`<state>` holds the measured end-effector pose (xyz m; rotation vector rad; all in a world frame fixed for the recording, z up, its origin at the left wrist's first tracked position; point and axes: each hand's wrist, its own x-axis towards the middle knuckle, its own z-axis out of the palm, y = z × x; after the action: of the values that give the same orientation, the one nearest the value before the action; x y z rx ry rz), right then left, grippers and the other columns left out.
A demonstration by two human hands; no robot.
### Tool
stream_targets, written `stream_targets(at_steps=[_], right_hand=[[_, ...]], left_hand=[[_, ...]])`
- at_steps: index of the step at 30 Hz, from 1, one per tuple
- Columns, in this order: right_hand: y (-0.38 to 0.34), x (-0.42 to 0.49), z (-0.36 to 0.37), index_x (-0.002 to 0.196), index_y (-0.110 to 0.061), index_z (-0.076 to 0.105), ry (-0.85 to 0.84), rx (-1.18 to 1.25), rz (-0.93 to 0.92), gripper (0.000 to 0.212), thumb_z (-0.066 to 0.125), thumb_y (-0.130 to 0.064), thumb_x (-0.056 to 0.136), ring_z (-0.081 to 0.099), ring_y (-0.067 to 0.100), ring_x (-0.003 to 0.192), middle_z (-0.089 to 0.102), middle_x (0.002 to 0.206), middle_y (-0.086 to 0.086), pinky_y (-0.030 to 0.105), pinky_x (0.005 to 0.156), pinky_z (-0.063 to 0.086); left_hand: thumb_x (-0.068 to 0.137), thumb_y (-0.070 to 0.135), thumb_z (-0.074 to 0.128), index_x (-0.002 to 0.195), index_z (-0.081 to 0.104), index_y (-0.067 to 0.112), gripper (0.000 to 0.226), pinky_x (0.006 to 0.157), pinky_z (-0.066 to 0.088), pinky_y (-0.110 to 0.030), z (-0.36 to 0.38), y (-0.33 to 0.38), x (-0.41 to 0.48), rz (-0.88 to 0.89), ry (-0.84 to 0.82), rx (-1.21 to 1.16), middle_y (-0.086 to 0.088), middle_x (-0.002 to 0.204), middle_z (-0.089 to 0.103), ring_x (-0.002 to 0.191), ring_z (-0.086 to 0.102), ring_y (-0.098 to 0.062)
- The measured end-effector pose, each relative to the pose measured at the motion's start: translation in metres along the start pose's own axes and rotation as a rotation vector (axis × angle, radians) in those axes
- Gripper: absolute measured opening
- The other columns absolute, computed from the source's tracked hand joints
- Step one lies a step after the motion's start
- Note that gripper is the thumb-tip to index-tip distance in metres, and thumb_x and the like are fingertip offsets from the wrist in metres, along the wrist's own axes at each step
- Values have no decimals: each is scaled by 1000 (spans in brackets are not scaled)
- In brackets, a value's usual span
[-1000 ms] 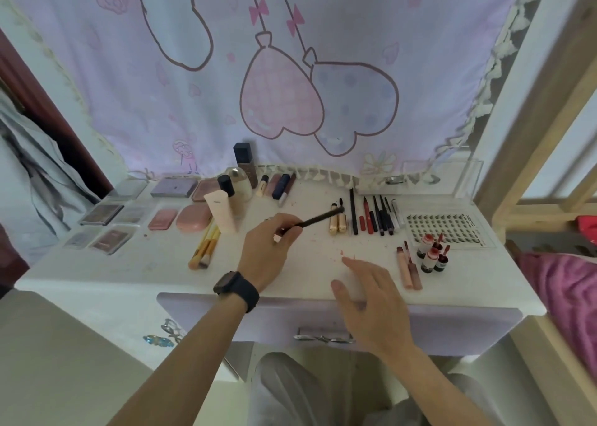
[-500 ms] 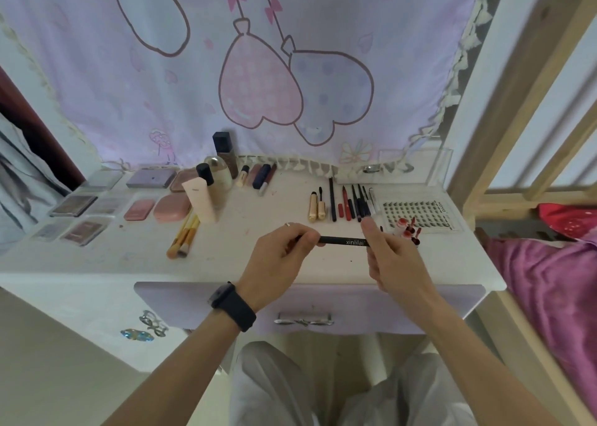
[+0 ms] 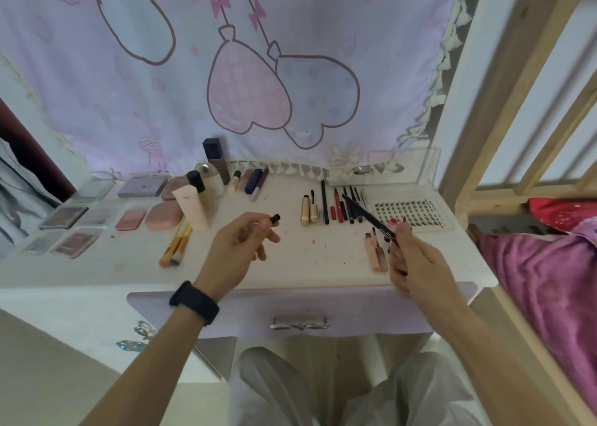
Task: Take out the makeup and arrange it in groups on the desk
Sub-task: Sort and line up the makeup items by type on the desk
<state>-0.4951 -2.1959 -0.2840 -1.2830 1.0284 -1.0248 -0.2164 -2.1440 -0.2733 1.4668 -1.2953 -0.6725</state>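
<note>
My right hand grips a slim black makeup pencil by its lower end; its tip points up-left over the row of pens and pencils lying on the white desk. My left hand hovers over the desk's middle and pinches a small black cap between thumb and fingers. Two gold tubes lie left of the pencil row. Pink tubes lie just left of my right hand.
Palettes, pink compacts, bottles and yellow brushes fill the desk's left half. A lash tray lies at the right rear. A closed lilac drawer sits below the front edge; wooden bed frame stands right.
The pencil was held by both hands half a second ago. Now my right hand holds the pencil alone and has swung it right, while my left hand has drawn away left with the cap.
</note>
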Motion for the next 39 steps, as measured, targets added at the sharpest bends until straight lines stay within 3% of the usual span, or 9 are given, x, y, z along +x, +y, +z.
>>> stream_targets(at_steps=[4, 8, 13, 17, 21, 27, 31, 35, 39], right_hand=[[9, -4, 16, 57, -29, 51, -31, 136, 108, 47, 50, -65, 88, 26, 9, 42, 34, 54, -9, 19, 36, 22], [18, -6, 23, 67, -24, 56, -58, 129, 153, 45, 47, -54, 100, 28, 9, 43, 36, 57, -7, 19, 37, 24], [25, -11, 30, 87, -11, 58, -87, 93, 146, 36, 43, -37, 106, 31, 8, 44, 46, 64, -5, 18, 38, 27], [30, -13, 36, 99, -7, 60, -96, 37, 104, 24, 46, -25, 107, 33, 8, 44, 49, 64, -7, 18, 39, 28], [38, -10, 40, 98, -12, 64, -80, -32, 25, 18, 51, -22, 105, 36, 8, 44, 54, 62, -10, 18, 41, 32], [42, -1, 54, 83, -41, 71, -67, -102, -20, 25, 56, -33, 102, 46, 3, 45, 73, 81, -8, 16, 45, 38], [47, 3, 64, 96, -43, 66, -35, -334, -139, 11, 61, -34, 100, 64, -3, 72, 71, 93, -25, 10, 62, 46], [61, 5, 71, 109, -36, 60, 56, -598, -304, 15, 63, -27, 98, 59, -2, 86, 61, 99, -27, 9, 72, 47], [78, 15, 77, 108, -13, 69, 155, -929, -682, 22, 76, -13, 87, 59, 15, 97, 67, 105, -3, 24, 81, 53]], left_hand=[[97, 39, 50, 111, 58, 12, 31, 58, 50, -23, 26, 5, -3, -60, -37, -145, 0, 96, 77, 67, 68, -19], [102, 32, 50, 115, 49, 7, 28, 66, 54, -27, 50, 12, -4, -139, -64, -236, 3, 100, 78, 82, 72, -20], [87, 41, 66, 111, 56, 8, 41, 76, 56, -33, 77, 22, -8, -161, -67, -294, 5, 101, 77, 93, 71, -18], [91, 28, 70, 106, 62, 16, 21, 72, 54, -24, 90, 23, -9, -160, -49, -326, 5, 98, 78, 89, 71, -9], [91, 23, 71, 106, 70, 25, 14, 69, 49, -10, 93, 20, -9, -151, -40, -328, 9, 96, 78, 89, 70, 0], [87, 29, 76, 103, 77, 26, 16, 70, 49, -8, 89, 7, -11, -211, -12, -252, 11, 89, 77, 83, 69, 2], [86, 32, 76, 101, 77, 25, 17, 73, 54, -18, 67, -4, 4, -271, 31, -180, 9, 88, 77, 82, 71, -5], [86, 28, 77, 107, 75, 15, 24, 68, 56, -19, 35, -22, 35, -363, 99, -116, 4, 86, 78, 76, 73, -9], [85, 27, 79, 105, 72, 16, 24, 62, 55, -18, 14, -41, 70, -439, 117, -25, 3, 86, 76, 71, 73, -7]])
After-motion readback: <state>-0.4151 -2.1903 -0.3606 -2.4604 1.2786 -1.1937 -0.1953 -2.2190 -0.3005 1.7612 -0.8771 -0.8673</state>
